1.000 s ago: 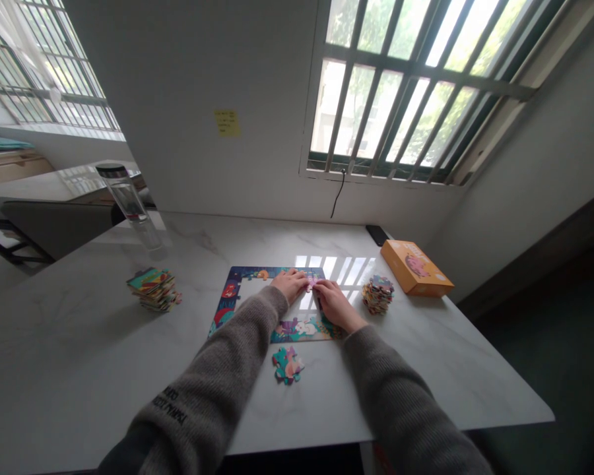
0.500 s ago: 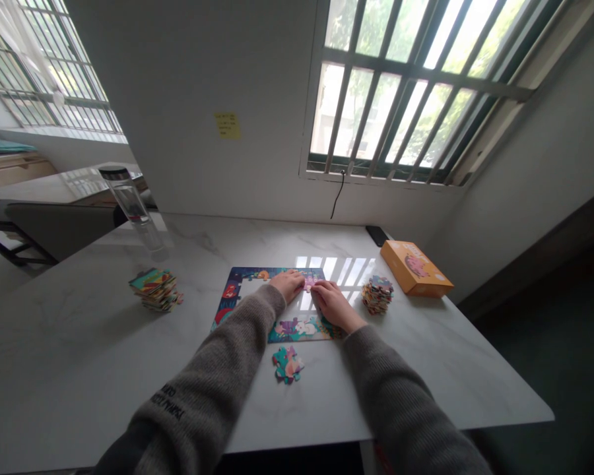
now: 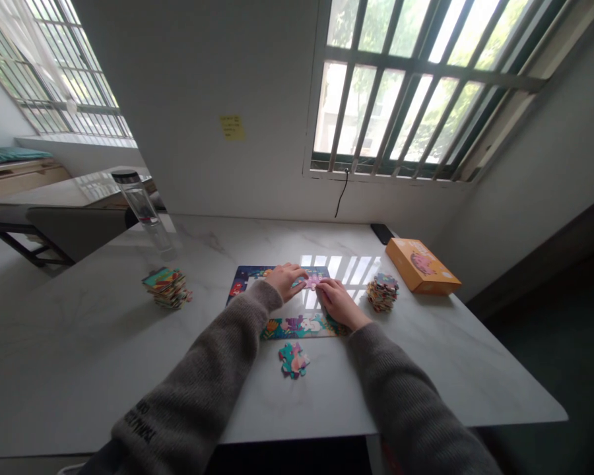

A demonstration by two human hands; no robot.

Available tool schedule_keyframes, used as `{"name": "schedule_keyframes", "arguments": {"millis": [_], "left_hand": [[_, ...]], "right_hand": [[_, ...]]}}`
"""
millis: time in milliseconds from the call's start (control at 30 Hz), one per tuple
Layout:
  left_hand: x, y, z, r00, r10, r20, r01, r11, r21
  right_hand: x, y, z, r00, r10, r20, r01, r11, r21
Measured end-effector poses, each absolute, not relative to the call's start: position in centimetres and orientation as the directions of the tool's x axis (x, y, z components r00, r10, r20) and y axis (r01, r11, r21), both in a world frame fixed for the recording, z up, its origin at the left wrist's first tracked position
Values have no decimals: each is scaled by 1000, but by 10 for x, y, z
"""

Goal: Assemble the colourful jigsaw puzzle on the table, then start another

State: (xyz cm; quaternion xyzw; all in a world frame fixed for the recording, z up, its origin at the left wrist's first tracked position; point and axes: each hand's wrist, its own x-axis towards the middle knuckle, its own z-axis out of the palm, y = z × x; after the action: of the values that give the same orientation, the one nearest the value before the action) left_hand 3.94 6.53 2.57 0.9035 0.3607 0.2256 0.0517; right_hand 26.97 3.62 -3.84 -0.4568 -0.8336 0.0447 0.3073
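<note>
A partly assembled jigsaw puzzle lies on the table, its colourful border framing a bare middle. My left hand hovers over its upper part, thumb and fingers apart, nothing visible between them. At the puzzle's upper right, my right hand has its fingers closed at the edge of a pink-purple puzzle piece. That piece appears to touch the top border; my fingers partly hide the contact. Closer to me, a small group of loose puzzle pieces in teal, pink and peach overlaps on the table.
Stacks of puzzle pieces stand on the left and right of the puzzle. An orange box and a dark phone lie at the back right. A glass bottle stands at the table's far left edge.
My left hand has lifted off the pink-purple piece and shifted slightly left, its fingers spreading. The right hand stays at the piece. The whole view has shifted slightly.
</note>
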Motion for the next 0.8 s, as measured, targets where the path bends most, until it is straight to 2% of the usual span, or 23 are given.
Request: {"name": "schedule_keyframes", "arguments": {"millis": [233,500,800], "left_hand": [[23,-6,20,819,501,281,407,-851,331],[26,-41,17,886,463,9,438,-843,311],[21,-49,12,883,468,46,426,-837,344]], "right_hand": [[269,36,-39,-382,803,457,730,565,-383],[268,36,-38,-376,812,446,724,558,-405],[268,36,-38,-372,817,440,716,554,-424]]}}
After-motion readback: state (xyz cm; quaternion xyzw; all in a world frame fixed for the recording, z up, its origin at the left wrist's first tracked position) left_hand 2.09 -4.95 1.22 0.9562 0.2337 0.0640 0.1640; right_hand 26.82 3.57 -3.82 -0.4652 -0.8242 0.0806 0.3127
